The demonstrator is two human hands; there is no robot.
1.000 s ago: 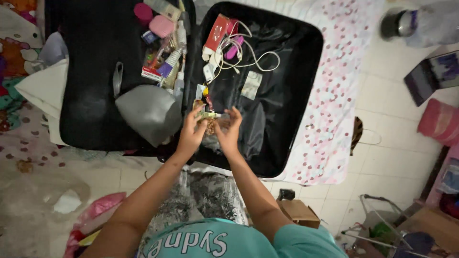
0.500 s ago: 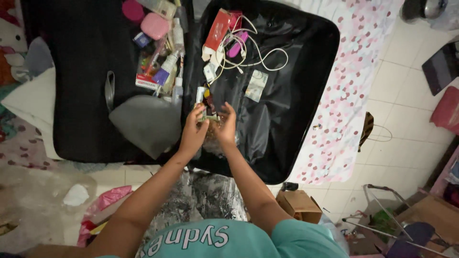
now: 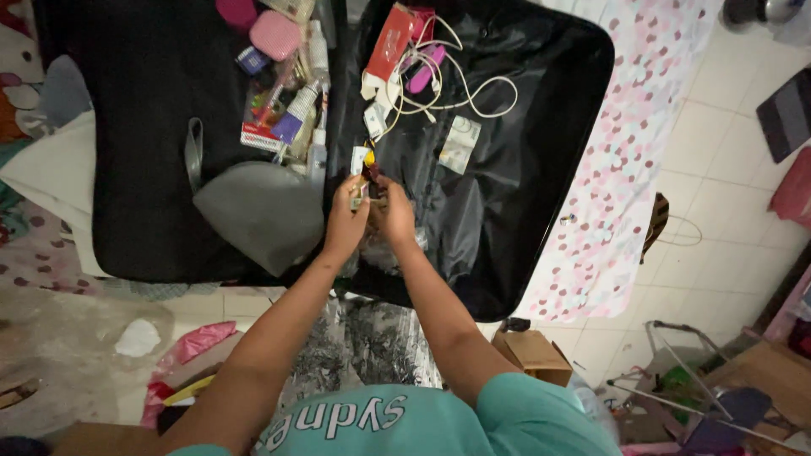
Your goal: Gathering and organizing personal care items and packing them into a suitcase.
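Over the open black suitcase, the left hand and right hand pinch a small packet together, while the white cable, tubes and pink case already lie inside.

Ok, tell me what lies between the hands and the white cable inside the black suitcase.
Head view: between the hands and the white cable lies bare black lining of the suitcase, with a pale folded paper to the side.
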